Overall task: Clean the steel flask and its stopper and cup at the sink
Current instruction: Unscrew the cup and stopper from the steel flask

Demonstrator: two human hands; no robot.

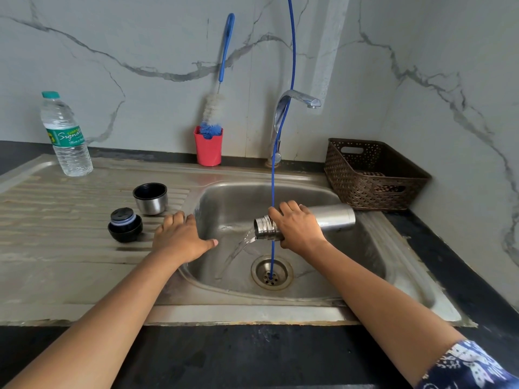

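Now the right hand (300, 227) grips the tipped flask (331, 217), water pouring out; left hand (179, 237) rests flat on the sink (196, 279) rim

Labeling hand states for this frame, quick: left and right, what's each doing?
Left hand: open, flat on the sink rim.
Right hand: gripping the tipped steel flask, pouring water out.

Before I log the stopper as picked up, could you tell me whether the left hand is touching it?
Apart. The head view shows a strip of bare drainboard between the left hand and the stopper.
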